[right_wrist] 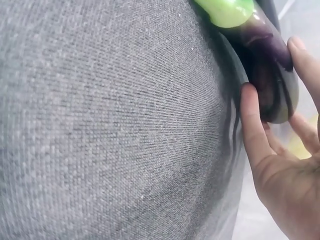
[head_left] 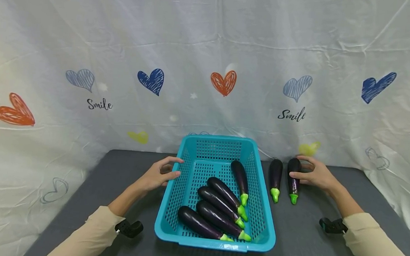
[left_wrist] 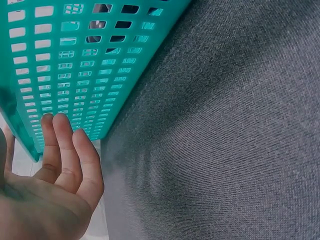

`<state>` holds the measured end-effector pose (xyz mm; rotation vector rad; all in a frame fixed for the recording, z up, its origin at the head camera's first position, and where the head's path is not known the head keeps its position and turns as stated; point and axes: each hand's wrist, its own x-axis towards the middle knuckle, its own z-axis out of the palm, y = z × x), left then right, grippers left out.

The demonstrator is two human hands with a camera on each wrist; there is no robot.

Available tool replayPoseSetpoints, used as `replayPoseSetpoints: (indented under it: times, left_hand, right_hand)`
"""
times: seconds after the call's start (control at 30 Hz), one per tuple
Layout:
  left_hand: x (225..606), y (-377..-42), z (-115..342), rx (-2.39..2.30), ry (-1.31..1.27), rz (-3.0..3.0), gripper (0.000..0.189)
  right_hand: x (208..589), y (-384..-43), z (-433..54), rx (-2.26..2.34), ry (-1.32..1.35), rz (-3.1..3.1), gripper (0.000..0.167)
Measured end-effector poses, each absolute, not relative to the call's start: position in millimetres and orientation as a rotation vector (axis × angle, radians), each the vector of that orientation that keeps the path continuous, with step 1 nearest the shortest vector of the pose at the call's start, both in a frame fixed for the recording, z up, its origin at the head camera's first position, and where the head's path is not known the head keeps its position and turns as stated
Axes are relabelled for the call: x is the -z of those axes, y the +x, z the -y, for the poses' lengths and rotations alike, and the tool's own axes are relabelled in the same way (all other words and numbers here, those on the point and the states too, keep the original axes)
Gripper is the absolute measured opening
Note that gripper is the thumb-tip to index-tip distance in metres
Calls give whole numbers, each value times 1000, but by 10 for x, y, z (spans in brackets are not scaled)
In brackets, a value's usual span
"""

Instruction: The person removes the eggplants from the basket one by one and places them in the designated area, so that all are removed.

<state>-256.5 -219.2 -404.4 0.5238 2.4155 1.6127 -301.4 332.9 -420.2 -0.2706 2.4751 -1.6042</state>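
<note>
A blue-green plastic basket point(head_left: 163, 216) stands in the middle of the table with several dark purple eggplants point(head_left: 217, 202) lying in it, green stem ends toward the near right. My left hand point(head_left: 159, 175) is at the basket's left rim, index finger and thumb reaching to it. Its other fingers point(left_wrist: 85, 155) are extended beside the slotted wall point(left_wrist: 75, 65) in the left wrist view. On the table right of the basket, my right hand point(head_left: 314, 175) holds an eggplant point(head_left: 294, 182) between thumb and fingers. The same eggplant point(right_wrist: 270, 65) shows its green cap in the right wrist view.
Another eggplant point(head_left: 275, 176) lies between the basket and the held one. Dark grey cloth point(head_left: 304, 238) covers the table. A white curtain point(head_left: 196, 44) printed with hearts hangs right behind the table's back edge. Each wrist wears a black band point(head_left: 129, 228).
</note>
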Motion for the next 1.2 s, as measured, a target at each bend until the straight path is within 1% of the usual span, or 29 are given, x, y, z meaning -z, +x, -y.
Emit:
replayPoseSetpoints:
  times: [0.57, 1.0, 1.2]
  left_hand:
    - [4058, -2576, 2192, -1629, 520, -2408, 44]
    - [4058, -2582, 2184, -1613, 500, -2428, 45]
    - [4061, -2583, 2191, -1610, 500, -2431, 45]
  right_hand:
    - [4230, -3066, -3284, 1543, -246, -2517, 90]
    - [4231, -3094, -3268, 1523, -231, -2533, 93]
    - [4212, -3094, -3300, 1569, -262, -2476, 89]
